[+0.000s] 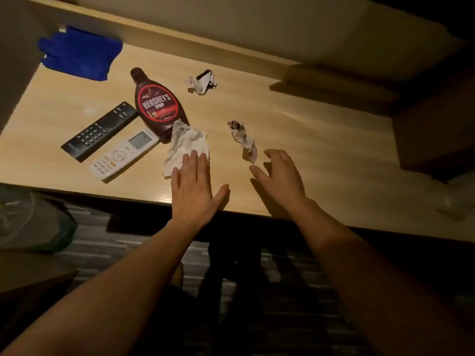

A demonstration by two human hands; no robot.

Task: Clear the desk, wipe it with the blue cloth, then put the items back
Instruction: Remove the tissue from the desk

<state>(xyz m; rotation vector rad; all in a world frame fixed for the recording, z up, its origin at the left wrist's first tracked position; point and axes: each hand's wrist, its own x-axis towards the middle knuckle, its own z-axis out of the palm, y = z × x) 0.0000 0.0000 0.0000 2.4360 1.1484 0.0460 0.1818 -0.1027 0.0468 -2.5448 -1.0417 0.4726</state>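
On the wooden desk [308, 150] lie a brown syrup bottle [156, 106], a black remote [100, 131] and a white remote [123, 154], side by side at the left. A blue cloth [79, 53] sits crumpled at the far left corner. A crumpled white tissue [186, 146] lies by the bottle's base; my left hand [194, 186] is flat and open, its fingertips over the tissue's near edge. A twisted paper scrap [244, 141] lies just left of my right hand [280, 176], which hovers open with curled fingers. Another crumpled paper [203, 82] lies further back.
A low wooden ledge [205, 47] runs along the desk's back. A dark box-like block [434, 140] stands at the right end. A green-rimmed bin with clear plastic [33, 222] sits on the floor at the left, below the desk's front edge.
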